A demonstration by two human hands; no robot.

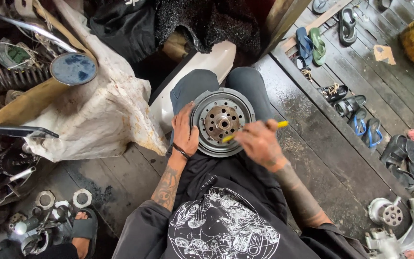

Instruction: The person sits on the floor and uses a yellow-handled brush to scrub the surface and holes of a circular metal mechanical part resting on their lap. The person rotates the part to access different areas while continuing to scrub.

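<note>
A round grey metal drum with a rusty perforated hub (222, 122) rests on my lap between my knees. My left hand (185, 133) grips its left rim and steadies it. My right hand (258, 140) is closed on a thin yellow-handled tool (281, 124), whose tip points at the drum's lower right face near the hub.
A white sack (102, 115) with a round blue-grey lid (73, 68) sits at my left. Metal parts and rings (49, 211) lie on the wooden floor near a sandalled foot (82, 230). Sandals (360, 122) line the right step; another engine part (388, 214) lies bottom right.
</note>
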